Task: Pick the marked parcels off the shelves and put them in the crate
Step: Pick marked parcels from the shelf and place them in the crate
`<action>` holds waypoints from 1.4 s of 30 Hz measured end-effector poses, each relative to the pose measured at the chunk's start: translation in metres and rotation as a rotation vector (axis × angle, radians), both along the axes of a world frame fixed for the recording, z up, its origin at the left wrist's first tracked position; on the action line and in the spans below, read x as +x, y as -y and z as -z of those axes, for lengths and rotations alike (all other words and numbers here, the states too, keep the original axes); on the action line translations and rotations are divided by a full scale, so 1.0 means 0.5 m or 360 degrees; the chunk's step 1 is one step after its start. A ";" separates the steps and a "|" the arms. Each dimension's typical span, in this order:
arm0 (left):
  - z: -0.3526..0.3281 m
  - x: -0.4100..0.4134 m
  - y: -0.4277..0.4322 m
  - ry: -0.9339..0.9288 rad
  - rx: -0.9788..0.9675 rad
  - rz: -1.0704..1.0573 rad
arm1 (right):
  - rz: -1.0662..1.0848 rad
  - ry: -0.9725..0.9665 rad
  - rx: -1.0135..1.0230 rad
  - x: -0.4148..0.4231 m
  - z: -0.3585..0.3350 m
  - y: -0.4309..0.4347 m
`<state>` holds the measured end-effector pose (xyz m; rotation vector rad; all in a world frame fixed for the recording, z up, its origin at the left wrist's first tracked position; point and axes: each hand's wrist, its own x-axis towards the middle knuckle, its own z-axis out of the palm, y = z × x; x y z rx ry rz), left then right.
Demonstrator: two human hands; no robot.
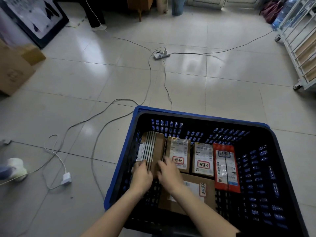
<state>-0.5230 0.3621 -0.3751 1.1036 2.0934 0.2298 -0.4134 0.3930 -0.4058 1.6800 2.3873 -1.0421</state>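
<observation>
**Striped parcel being seated in the crate**

Head view: both hands are down inside the blue crate [201, 115], setting a brown parcel with black stripes [152, 151] into its far-left corner. The left hand [142, 175] has its fingers curled over the parcel's near edge, and the right hand [168, 173] presses on the near-right corner, fingers bent onto the cardboard; both grip the parcel rather than lie flat on it. Just right of the right hand stand 2 small labelled boxes [178, 154] and [203, 159], then a red mailer [225, 168] further right. Under the right forearm lies a flat carton [193, 189] with a red-framed label.

The step in hand looks like placement: the parcel seems close to resting on the crate floor. The next move likely calls for letting go, lifting both hands clear of the crate walls, and turning to the shelves for another marked parcel.

The crate sits on pale glossy floor tiles [85, 74]. Ahead of the hands a power strip [161, 54] trails grey cables [150, 79] across the floor, a trip risk. Far right stands a white wheeled rack [301, 53]; far left, a cardboard box [15, 71].
</observation>
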 end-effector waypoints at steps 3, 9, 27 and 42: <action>0.005 -0.009 0.007 0.0041 -0.0009 -0.0041 | -0.0381 0.0096 0.0105 -0.024 0.022 0.010; 0.026 -0.007 0.004 0.0176 -0.0075 -0.0170 | -0.0413 0.0123 0.0102 0.054 0.050 0.016; 0.033 0.033 0.014 0.0405 0.0436 -0.0295 | 0.1115 -0.0766 -0.0824 0.015 0.024 -0.023; 0.008 0.003 -0.018 0.0687 0.0573 -0.0532 | 0.1174 -0.1003 -0.1016 0.047 0.010 -0.024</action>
